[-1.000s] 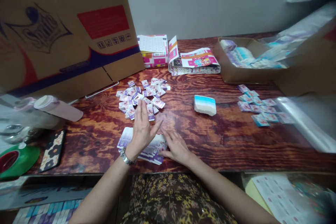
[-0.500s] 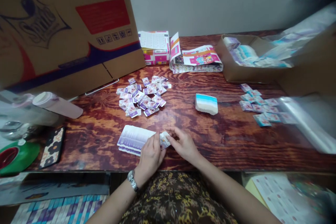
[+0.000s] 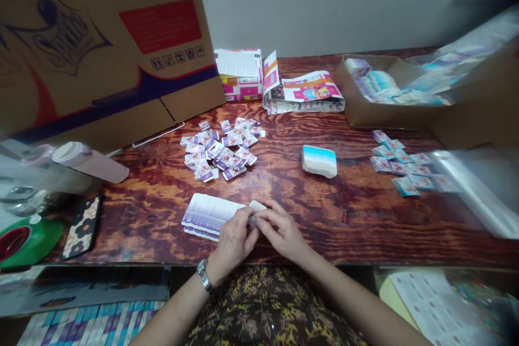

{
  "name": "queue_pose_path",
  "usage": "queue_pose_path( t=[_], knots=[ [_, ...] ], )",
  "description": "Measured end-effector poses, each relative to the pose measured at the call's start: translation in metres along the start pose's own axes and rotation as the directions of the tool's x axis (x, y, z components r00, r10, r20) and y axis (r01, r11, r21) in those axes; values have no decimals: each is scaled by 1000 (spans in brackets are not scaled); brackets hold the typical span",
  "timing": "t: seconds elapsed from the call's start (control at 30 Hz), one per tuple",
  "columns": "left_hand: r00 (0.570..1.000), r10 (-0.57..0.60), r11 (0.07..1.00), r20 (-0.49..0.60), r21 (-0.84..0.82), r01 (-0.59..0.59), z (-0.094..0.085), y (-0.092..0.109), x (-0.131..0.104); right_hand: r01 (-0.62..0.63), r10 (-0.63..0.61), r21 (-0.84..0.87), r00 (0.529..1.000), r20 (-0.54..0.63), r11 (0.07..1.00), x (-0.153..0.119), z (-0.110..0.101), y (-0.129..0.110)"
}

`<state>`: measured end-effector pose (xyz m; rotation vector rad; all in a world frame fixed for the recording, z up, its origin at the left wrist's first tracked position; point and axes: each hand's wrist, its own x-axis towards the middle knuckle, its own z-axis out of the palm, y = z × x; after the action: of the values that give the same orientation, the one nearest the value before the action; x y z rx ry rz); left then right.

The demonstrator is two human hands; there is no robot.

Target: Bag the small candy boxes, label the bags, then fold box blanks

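In the head view, both hands meet over the front of the bench [image 3: 357, 221], with a small card [image 3: 258, 206] between them, just off the right end of the fanned cards [image 3: 213, 213]. The left hand [image 3: 233, 238] pinches it from one side, fingers narrow and curled; the right hand [image 3: 286, 231] has thumb and fingertips closed on the other side. The fingers cover most of the card, so its folds cannot be made out.

It looks very light — thin board, springy rather than soft, and likely to crease or dent under a hard squeeze. The edges seem the best place to hold it, thumb against fingertips, with little pressure on the flat faces. The fanned cards overlap closely and look smooth, so a sideways nudge would probably slide several at once.

Behind them lies a loose pile of small packs [image 3: 221, 148]; to its right, a blue-and-white stack [image 3: 319, 162] — ragged at its near edge — and more packs [image 3: 381, 164] near the carton [image 3: 389, 117].
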<state>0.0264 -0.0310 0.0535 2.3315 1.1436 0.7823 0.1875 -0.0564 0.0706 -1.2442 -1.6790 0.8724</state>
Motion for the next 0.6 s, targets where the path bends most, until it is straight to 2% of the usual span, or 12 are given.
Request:
queue_pose_path(
  t=[0.07,0.17,0.33,0.4,0.47,0.6],
  knots=[
    [1000,7,1000,21,23,-7,-2,0,1,-99,104,127,994,-36,987,1,1,-1],
    [999,39,997,12,72,-40,-3,-2,1,-200,249,311,960,-128,929,6,1,-1],
    [1000,18,992,13,129,-20,-2,0,1,-274,317,446,948,-21,852,18,-5,-5],
    [1000,-6,988,16,153,4,-2,1,1,-305,329,411,944,14,859,21,-9,-8],
    [999,-30,985,32,168,24,-1,2,2,-292,301,279,954,8,915,21,-11,-11],
    [998,-49,980,38,196,41,1,1,3,-135,132,-30,987,-89,990,15,-9,-17]
  ],
)
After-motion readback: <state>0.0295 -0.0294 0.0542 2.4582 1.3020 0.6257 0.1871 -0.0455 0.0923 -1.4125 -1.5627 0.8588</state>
